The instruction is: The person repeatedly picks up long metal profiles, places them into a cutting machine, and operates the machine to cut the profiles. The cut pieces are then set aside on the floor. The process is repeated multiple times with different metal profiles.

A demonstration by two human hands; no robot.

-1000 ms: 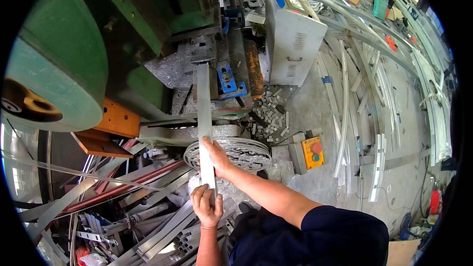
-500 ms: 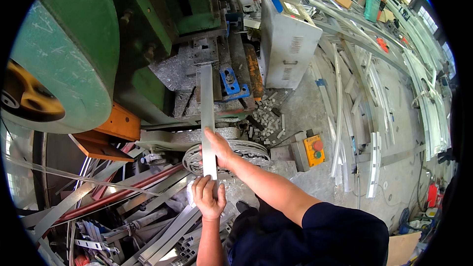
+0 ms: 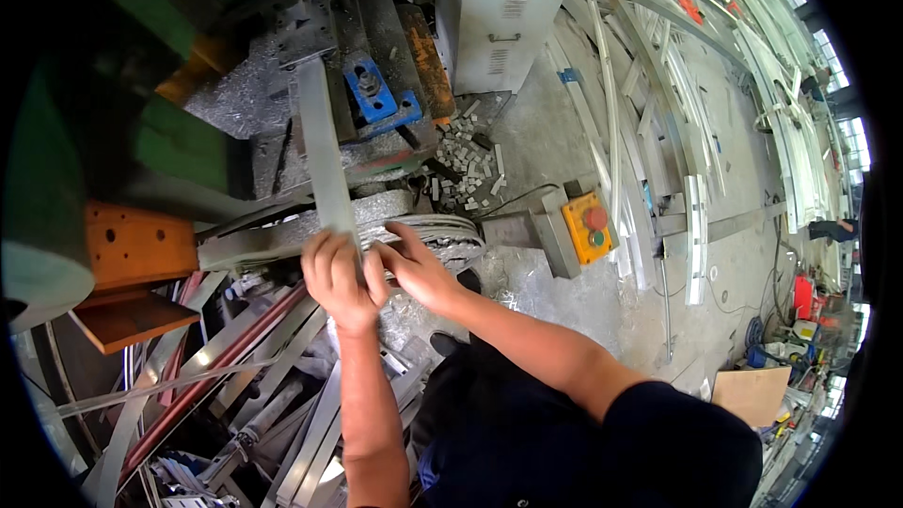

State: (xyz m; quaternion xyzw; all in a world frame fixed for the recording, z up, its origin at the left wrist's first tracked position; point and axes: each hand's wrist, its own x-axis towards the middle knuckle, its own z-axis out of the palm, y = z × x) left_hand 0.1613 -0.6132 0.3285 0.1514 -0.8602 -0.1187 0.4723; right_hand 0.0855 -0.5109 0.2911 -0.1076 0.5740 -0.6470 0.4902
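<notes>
A flat, pale metal bar (image 3: 324, 150) runs from the die block (image 3: 306, 36) of a green press down toward me. My left hand (image 3: 343, 284) is closed around its near end, the knuckles on top. Close against the bar's right side is my right hand (image 3: 421, 271), its fingers apart and loosely bent. It is beside my left hand's fingertips and not wrapped round the bar. The bar's far tip meets the die block. A blue clamp (image 3: 372, 92) is bolted to the press bed right of the bar.
An orange control box (image 3: 588, 228) with red and green buttons stands right of the press. Small metal offcuts (image 3: 466, 160) litter the floor below a grey cabinet (image 3: 503, 19). Metal profiles (image 3: 310, 433) pile up at lower left; long strips (image 3: 696, 235) lie at right. An orange bracket (image 3: 136, 249) juts out at left.
My right hand has let go of the bar's middle and come back to its near end. My left hand has shifted up onto the bar. The view has swung right and down.
</notes>
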